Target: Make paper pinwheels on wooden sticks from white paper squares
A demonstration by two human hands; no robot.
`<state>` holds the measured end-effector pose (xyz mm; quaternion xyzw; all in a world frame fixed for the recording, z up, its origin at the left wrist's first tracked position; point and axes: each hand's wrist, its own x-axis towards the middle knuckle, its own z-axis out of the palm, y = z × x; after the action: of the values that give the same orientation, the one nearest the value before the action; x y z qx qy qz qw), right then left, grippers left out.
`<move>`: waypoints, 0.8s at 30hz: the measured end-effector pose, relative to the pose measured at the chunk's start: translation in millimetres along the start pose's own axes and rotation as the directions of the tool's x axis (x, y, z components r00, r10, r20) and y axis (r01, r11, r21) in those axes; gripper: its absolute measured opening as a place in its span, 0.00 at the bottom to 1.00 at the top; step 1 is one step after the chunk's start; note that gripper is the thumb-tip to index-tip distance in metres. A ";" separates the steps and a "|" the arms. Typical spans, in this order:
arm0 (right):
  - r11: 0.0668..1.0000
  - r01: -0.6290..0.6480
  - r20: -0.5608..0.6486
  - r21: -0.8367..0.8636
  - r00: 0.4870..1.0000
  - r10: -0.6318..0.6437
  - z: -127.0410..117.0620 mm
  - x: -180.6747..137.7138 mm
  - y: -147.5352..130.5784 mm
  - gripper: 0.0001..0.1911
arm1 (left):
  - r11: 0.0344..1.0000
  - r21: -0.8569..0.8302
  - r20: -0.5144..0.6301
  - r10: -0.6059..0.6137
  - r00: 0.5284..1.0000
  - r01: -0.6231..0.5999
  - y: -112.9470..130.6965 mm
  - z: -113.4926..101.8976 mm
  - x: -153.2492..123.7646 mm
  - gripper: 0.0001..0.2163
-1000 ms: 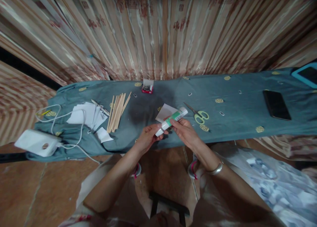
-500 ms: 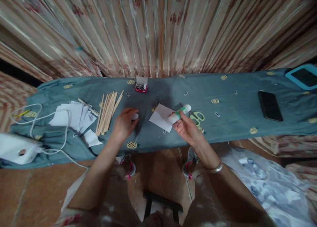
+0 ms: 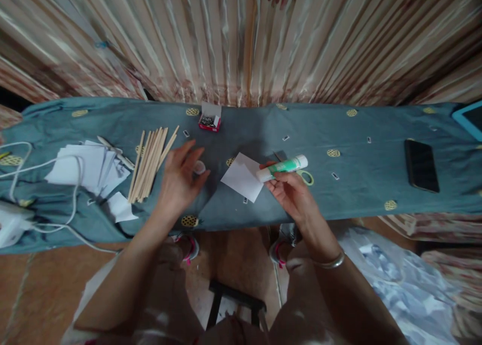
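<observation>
My right hand (image 3: 288,192) is closed around a green and white glue stick (image 3: 284,167), held tilted over the cloth. Just left of it lies a white square of paper (image 3: 243,177), with the near end of the stick over its right corner. My left hand (image 3: 181,171) has its fingers spread beside a small whitish cap (image 3: 199,167), which appears to rest on the cloth between thumb and fingers. Scissors with pale green handles (image 3: 307,177) are partly hidden behind my right hand and the glue stick.
Wooden sticks (image 3: 150,161) lie left of my left hand, by a stack of white paper (image 3: 86,166). A small red box of metal bits (image 3: 210,121) stands at the back. A black phone (image 3: 422,165) lies right. A white cable (image 3: 77,194) crosses the left side.
My left hand has loosened from the cap and its fingers have spread. My right hand has turned the glue stick flatter and moved it slightly right. The whole view has shifted a little.
</observation>
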<state>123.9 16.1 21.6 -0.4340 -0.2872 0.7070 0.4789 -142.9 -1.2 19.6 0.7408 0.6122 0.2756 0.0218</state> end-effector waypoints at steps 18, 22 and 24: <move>0.662 0.252 0.041 -0.706 0.948 -0.317 9.2 11.7 16.1 0.13 | 0.967 -0.109 0.383 0.256 0.887 -0.232 65.6 45.0 -31.1 0.28; 0.530 0.243 0.066 -0.813 0.942 -0.330 5.2 10.5 18.1 0.15 | 0.968 -0.106 0.383 0.251 0.889 -0.227 66.6 46.2 -32.1 0.30; 0.482 0.254 0.087 -0.839 0.936 -0.342 4.0 10.6 18.5 0.15 | 0.969 -0.108 0.376 0.247 0.893 -0.223 66.6 47.0 -32.6 0.31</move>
<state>110.7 19.0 4.7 -0.5851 -0.6384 0.3671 0.3396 -66.1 -33.5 -8.0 0.8480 0.4930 0.1433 0.1315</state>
